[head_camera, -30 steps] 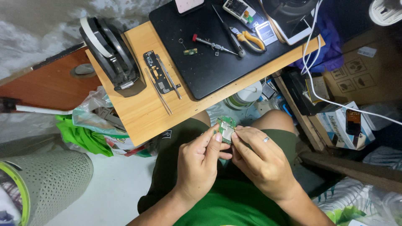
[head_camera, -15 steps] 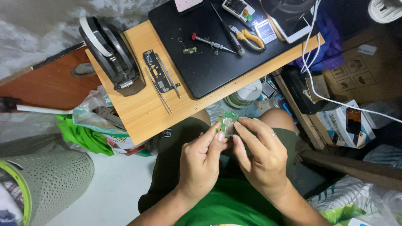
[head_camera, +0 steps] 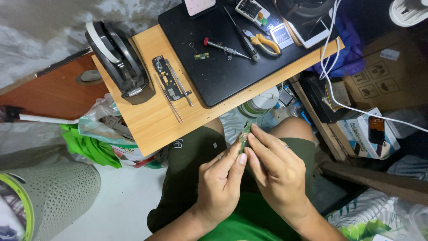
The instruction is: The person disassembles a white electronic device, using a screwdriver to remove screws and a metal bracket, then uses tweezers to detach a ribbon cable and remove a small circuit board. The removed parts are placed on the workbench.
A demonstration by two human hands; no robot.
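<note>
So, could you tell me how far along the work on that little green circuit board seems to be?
Done, apparently: a phone frame lies stripped open on the wooden table, with a screwdriver, pliers and a small loose part on the black mat. In hand: the left hand and right hand pinch the green circuit board edge-on over the lap. Left: apparently reassembly, since the frame is bare.

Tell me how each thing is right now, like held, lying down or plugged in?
Left hand: pinching the green circuit board.
Right hand: gripping the board's other side.
Green circuit board: held edge-on above the lap.
Red-handled screwdriver: lying flat on the black mat.
Yellow-handled pliers: lying on the mat, whether open or shut is unclear.
Phone frame: lying on the wooden table.
White cable: hanging off the table.
</note>
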